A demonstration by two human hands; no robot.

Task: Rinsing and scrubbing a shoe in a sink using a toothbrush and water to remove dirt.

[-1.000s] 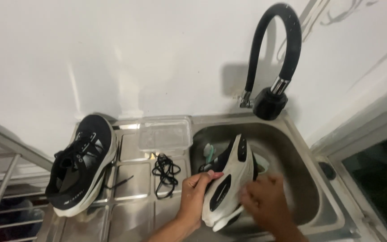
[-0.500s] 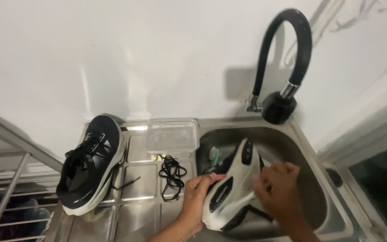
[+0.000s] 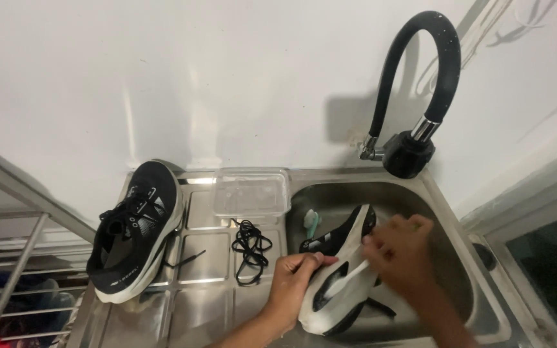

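Two shoes are in view, and only one of them is in my hands: the shoe [image 3: 340, 274] I am working on sits over the sink [image 3: 459, 270], tipped on its side with the white sole turned up toward me and the black upper facing down into the basin. My left hand [image 3: 294, 283] is clamped on the sole near the heel end, at the sink's left rim, fingers curled over the edge; my right hand [image 3: 401, 254] presses on the sole further toward the toe, and it is blurred, so I cannot tell whether it holds anything against the rubber. I judge the cleaning of this shoe to be under way rather than finished. The sole looks pale with dark cut-outs in it, and I cannot tell whether it is wet or soapy. No water shows coming from the black bendy tap [image 3: 420, 84] that arches above the sink's back edge. A pale green brush [image 3: 311, 222] lies inside the sink just beside the shoe's upper, untouched. Left of the sink, on the steel drainboard [image 3: 195, 316], the other shoe [image 3: 135, 232] stands upright, well apart from me; by my reckoning it is yet to be done. Between it and the sink lies a loose black lace [image 3: 249, 248], and behind the lace sits a clear plastic tub [image 3: 251, 192].
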